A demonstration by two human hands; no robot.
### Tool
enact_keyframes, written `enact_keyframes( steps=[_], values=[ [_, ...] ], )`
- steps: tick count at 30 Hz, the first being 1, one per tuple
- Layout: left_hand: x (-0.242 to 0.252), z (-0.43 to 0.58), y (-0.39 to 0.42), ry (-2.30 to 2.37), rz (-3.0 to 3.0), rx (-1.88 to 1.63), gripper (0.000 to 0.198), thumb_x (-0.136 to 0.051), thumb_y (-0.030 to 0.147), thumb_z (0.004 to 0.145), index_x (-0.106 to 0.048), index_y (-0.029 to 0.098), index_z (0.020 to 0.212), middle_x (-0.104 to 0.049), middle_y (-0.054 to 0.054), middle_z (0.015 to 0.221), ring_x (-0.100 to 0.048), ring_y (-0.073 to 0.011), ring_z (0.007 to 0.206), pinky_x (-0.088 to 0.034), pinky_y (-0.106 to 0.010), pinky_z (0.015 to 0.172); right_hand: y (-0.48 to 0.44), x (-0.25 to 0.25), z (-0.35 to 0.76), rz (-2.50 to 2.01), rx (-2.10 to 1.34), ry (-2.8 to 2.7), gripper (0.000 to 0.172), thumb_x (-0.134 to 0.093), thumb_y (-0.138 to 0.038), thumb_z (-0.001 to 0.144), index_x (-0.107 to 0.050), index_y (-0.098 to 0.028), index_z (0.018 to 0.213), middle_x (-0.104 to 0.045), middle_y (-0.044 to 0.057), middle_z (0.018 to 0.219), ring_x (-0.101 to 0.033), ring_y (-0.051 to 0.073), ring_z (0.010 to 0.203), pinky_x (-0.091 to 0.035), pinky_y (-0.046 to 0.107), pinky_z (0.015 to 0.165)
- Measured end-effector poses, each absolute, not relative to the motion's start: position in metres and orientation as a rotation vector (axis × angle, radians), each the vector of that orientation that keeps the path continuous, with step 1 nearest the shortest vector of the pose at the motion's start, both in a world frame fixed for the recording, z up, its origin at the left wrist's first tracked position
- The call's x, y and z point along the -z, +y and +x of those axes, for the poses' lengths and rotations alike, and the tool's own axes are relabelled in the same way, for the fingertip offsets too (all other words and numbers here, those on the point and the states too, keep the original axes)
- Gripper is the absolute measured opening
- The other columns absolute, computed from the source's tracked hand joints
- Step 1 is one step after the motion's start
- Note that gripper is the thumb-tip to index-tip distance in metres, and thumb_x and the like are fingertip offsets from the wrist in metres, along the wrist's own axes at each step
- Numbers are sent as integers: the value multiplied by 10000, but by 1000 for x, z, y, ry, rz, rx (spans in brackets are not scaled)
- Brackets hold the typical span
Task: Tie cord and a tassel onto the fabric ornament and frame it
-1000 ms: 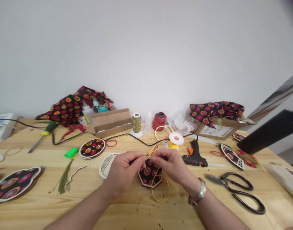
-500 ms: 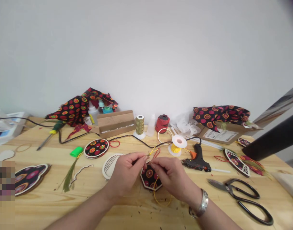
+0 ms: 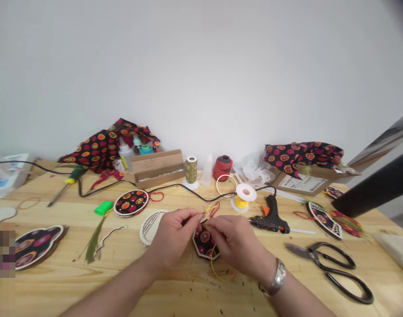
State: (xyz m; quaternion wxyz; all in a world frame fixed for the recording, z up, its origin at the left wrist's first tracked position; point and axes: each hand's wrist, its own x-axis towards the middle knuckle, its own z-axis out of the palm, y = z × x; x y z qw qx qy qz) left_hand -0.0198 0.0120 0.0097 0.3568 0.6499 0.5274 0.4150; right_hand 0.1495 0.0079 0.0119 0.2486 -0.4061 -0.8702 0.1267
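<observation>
My left hand (image 3: 177,235) is closed in a pinch on a thin yellow cord (image 3: 208,208), whose end sticks up past the fingertips. My right hand (image 3: 232,240) pinches close beside it, also on the yellow cord, which loops down below the fingers to the tabletop. Beneath both hands lies an octagonal pendant (image 3: 206,246) with a pale wooden rim and black floral fabric. A red cord loop (image 3: 215,209) shows just behind the fingertips. The exact point where the cord passes between the fingers is hidden. A round cut-out wooden piece (image 3: 150,231) lies partly behind my left hand.
Right of my hands lie a black glue gun (image 3: 270,215) and scissors (image 3: 323,259). Behind stand a yellow cord spool (image 3: 243,200), an olive thread spool (image 3: 191,171) and a red spool (image 3: 223,168). A green tassel (image 3: 96,240) and round fabric pendant (image 3: 131,203) lie left.
The view has shifted slightly. Both hands keep their pinch close together over the octagonal pendant, with hardly any movement of the fingers.
</observation>
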Motion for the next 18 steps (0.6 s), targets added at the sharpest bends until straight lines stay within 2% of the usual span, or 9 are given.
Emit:
enact_keyframes(
  steps=[5,9,13,18],
  values=[
    [-8,-19,10,1279,1770,-983,210,-516,256,826,-714,219,766,-694,15,677,-609,-156,642,-451,-223,613,7,-14,152,-993,63,-2496,177,-432,-111,866,-599,-167,844,-575,19,646,-464,136,566,-266,264,520],
    [-9,-18,7,1180,1878,-851,245,-482,245,859,-702,207,760,-692,-1,693,-603,-153,650,-433,-231,618,8,-16,156,-954,132,-2474,205,-411,-113,882,-602,-171,837,-562,20,657,-458,145,592,-275,273,528],
    [-10,-18,6,1115,1930,-771,234,-498,243,858,-712,211,770,-665,0,654,-577,-143,613,-416,-229,590,14,-14,159,-1021,-97,-2350,190,-457,-126,873,-630,-186,822,-585,17,672,-499,130,620,-326,245,556],
    [-11,-19,6,1030,1785,-814,230,-528,256,843,-693,189,697,-641,2,638,-576,-134,602,-444,-222,597,23,-11,161,-1095,-669,-2086,146,-534,-146,845,-661,-188,786,-666,16,753,-585,121,694,-414,217,638]
  ],
)
